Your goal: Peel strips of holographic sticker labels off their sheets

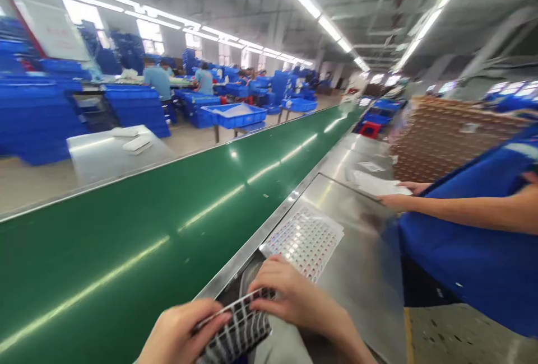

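Observation:
Between my two hands is a bent sheet with black rectangles in a white grid (pixel 237 327), possibly a sheet of stickers. My left hand (pixel 182 330) pinches its left edge between thumb and fingers. At the upper right end, the fingers and thumb of my right hand (pixel 290 294) grip the same sheet. Just beyond my right hand, glossy sheets printed with rows of small marks (pixel 309 241) lie on the metal table (pixel 357 274). The sheet's lower part runs out of view.
A green conveyor belt (pixel 138 235) runs along my left into the distance. On the right, a co-worker in blue (pixel 466 263) holds white sheets (pixel 378 185) over the table. Brown stacked cartons (pixel 454 140) stand behind. Blue bins (pixel 235 115) and more people are across the belt.

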`<state>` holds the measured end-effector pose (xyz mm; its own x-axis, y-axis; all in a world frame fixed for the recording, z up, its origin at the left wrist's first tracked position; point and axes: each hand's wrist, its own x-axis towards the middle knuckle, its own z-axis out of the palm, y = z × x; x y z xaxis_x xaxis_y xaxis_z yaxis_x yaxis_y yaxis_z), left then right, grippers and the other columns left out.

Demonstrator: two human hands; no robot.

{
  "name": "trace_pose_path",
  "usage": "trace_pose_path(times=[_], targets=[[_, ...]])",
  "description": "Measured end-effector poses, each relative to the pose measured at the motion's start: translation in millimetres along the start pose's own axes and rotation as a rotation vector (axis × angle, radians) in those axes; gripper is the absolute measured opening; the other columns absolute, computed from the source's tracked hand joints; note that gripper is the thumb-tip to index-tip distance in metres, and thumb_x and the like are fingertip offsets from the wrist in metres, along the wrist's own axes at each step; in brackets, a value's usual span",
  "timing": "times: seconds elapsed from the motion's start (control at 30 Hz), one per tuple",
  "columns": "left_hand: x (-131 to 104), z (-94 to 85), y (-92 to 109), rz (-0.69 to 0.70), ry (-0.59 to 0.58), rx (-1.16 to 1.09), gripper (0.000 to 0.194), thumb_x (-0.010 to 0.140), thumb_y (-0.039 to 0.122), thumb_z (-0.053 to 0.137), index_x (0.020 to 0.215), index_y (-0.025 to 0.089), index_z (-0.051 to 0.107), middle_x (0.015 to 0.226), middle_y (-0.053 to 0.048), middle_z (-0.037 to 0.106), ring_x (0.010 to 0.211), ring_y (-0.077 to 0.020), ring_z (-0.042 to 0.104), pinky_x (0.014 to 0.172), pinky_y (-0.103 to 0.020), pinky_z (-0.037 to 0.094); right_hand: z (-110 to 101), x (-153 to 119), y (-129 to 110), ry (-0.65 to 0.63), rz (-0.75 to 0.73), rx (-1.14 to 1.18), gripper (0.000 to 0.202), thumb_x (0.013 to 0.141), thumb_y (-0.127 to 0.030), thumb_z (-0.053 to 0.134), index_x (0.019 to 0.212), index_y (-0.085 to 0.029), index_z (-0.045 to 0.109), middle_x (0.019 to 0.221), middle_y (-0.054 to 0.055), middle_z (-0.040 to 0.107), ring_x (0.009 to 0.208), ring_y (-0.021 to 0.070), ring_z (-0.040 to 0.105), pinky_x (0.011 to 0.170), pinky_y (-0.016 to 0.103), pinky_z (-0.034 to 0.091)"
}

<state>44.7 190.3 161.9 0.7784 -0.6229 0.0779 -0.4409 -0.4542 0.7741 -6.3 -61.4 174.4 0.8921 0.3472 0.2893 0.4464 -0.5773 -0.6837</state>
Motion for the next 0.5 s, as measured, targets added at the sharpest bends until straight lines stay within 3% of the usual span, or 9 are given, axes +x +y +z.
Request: trace_pose_path(times=[0.07,0.1,0.17,0.3,0.4,0.5], targets=[[-3,-5.0,13,-0.088,-0.045,-0.009,0.023,0.089,0.043,0.064,0.083,0.025,0.077,0.068,0.003,0.074,0.06,-0.0142,0.064,0.058,-0.02,0.047,-2,-2,-6,0.021,0.01,0.031,0.024,0.102,-0.038,0.06,0.088,-0.021,0.071,0.083,0.001,0.07,0.082,0.0186,0.062,0.084,0.035,0.042],[-5,-8.7,18,-0.141,-0.019,-0.051,0.019,0.086,0.039,0.07,0.096,0.026,0.078,0.071,0.003,0.075,0.063,-0.0144,0.065,0.061,-0.02,0.047,-5,-3,-6,0.012,0.027,0.052,0.025,0.103,-0.037,0.058,0.088,-0.021,0.07,0.083,0.001,0.069,0.081,0.019,0.061,0.079,0.034,0.042],[-10,-15.4,22,-0.211,0.021,-0.144,0.017,0.086,0.036,0.071,0.093,0.023,0.08,0.077,0.001,0.078,0.069,-0.0148,0.067,0.064,-0.021,0.047,-11,-5,-4,-0.039,0.066,0.106,0.021,0.102,-0.033,0.058,0.087,-0.023,0.069,0.082,0.0,0.067,0.08,0.0188,0.06,0.073,0.032,0.042],[-27,-17.9,20,-0.256,0.063,-0.252,0.023,0.089,0.036,0.068,0.082,0.019,0.081,0.073,-0.002,0.077,0.062,-0.0137,0.062,0.057,-0.022,0.043,-14,-5,-4,-0.161,0.093,0.096,0.016,0.1,-0.022,0.059,0.086,-0.024,0.067,0.084,-0.002,0.067,0.081,0.0193,0.06,0.076,0.033,0.042],[-36,-14.4,19,-0.277,0.103,-0.253,0.022,0.089,0.035,0.068,0.083,0.017,0.081,0.07,-0.002,0.076,0.06,-0.0124,0.058,0.056,-0.023,0.04,-8,1,-12,-0.196,0.051,-0.033,0.008,0.096,-0.019,0.065,0.1,-0.026,0.066,0.093,-0.002,0.068,0.09,0.0228,0.059,0.085,0.038,0.041],[-42,-13.5,24,-0.28,0.138,-0.265,0.021,0.087,0.034,0.071,0.08,0.017,0.08,0.07,-0.002,0.075,0.059,-0.0117,0.057,0.055,-0.023,0.039,4,13,-24,-0.2,-0.029,-0.092,0.022,0.092,-0.019,0.071,0.111,-0.027,0.062,0.102,-0.001,0.067,0.099,0.0248,0.056,0.088,0.04,0.041]])
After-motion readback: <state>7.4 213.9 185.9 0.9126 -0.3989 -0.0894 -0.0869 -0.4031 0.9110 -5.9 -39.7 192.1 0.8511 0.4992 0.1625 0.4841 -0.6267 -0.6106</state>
